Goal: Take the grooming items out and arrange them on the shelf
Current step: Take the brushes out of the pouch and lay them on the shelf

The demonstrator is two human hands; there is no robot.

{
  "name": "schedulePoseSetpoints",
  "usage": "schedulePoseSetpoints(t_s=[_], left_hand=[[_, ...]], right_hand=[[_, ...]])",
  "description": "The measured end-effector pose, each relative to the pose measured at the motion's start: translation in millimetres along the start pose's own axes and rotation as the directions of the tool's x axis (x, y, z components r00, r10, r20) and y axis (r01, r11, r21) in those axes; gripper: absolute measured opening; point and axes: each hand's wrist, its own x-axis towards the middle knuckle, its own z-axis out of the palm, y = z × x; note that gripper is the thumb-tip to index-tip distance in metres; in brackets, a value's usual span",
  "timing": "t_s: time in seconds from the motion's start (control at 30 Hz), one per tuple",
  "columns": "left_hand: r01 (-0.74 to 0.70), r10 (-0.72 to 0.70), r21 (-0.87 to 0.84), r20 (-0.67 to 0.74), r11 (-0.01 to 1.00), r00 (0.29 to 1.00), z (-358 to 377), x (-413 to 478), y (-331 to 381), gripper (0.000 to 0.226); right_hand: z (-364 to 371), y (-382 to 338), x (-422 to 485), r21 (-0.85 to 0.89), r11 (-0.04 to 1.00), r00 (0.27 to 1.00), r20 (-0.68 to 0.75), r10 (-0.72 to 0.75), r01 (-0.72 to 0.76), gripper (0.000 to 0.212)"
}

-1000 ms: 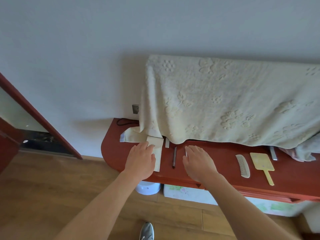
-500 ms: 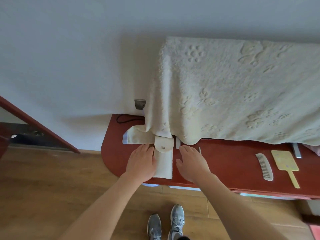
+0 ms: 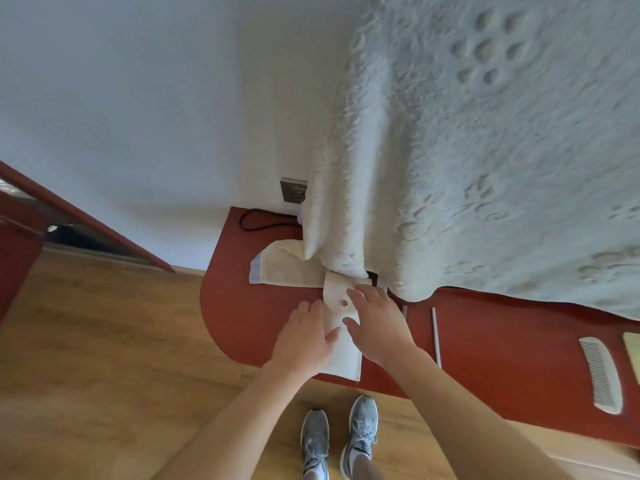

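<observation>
Pouch [image 3: 346,362] of cream cloth, lying lengthwise near the rounded left end of the red shelf [image 3: 502,341], its top just under the hem of the draped blanket [image 3: 485,168].

A second ago your hands lay flat on the shelf with little of the pouch showing. Half a second ago they flanked it, one on each side. Now your right hand [image 3: 379,323] has come across onto the rounded flap [image 3: 334,292], with fingers spread over it and thumb on the pouch body, pinching nothing. Your left hand [image 3: 304,344] lies flat with fingers straight on the pouch's left edge, and seems to steady it.

The dark pencil-like tool seen between your hands a second ago is out of sight, perhaps beneath the right hand. The snap [image 3: 344,303] shows on the flap, but you cannot tell whether it is fastened.

Both hands now meet on the pouch, so the step in hand is probably working the flap — to reach whatever remains inside, or to close it.

Count on the shelf:
- one pouch
- one white comb [image 3: 601,375]
- one yellow mirror [image 3: 633,344], cut by the frame edge
- two thin pale sticks — one [image 3: 435,336] well clear of the pouch, the other [image 3: 404,311] just beside your right hand
</observation>
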Motion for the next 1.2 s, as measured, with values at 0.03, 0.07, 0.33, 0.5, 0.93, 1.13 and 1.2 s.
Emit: schedulePoseSetpoints(t_s=[0.03, 0.07, 0.33, 0.5, 0.93, 1.13, 1.2], left_hand=[[0.018, -0.018, -0.024, 0.007, 1.000, 1.000, 2.2, 2.4, 1.0, 0.054], [0.036, -0.035, -0.051, 0.009, 0.998, 0.999, 4.3, 4.6, 2.2, 0.055], [0.138, -0.145, -0.302, 0.001, 0.943, 0.989, 14.5, 11.8, 4.3, 0.062], [0.216, -0.210, -0.383, 0.060, 0.898, 0.976, 12.1, 14.3, 6.5, 0.065], [0.243, -0.262, -0.655, 0.071, 0.716, 0.963, -24.3, -14.5, 3.5, 0.039], [0.161, -0.225, -0.760, 0.021, 0.630, 0.974, -53.1, -38.1, 13.5, 0.038], [0.118, -0.184, -0.775, 0.002, 0.621, 0.983, -64.3, -44.6, 20.0, 0.038]], right_hand=[[2.9, 2.2, 2.9, -0.003, 1.000, 1.000, -0.010, -0.008, 0.008, 0.049], [5.8, 4.5, 5.3, -0.006, 1.000, 1.000, -0.023, -0.017, 0.017, 0.047], [19.3, 14.2, 9.7, 0.049, 0.996, 0.985, -0.162, -0.061, 0.070, 0.032], [22.8, 16.8, 10.2, 0.088, 0.991, 0.967, -0.240, -0.080, 0.104, 0.019], [-4.0, -4.6, -6.9, 0.105, 0.964, 0.903, -0.388, -0.185, 0.243, 0.012], [-39.4, -26.1, -26.7, 0.032, 0.963, 0.852, -0.475, -0.221, 0.268, 0.012], [-55.2, -33.1, -36.7, 0.004, 0.968, 0.832, -0.512, -0.214, 0.251, 0.012]])
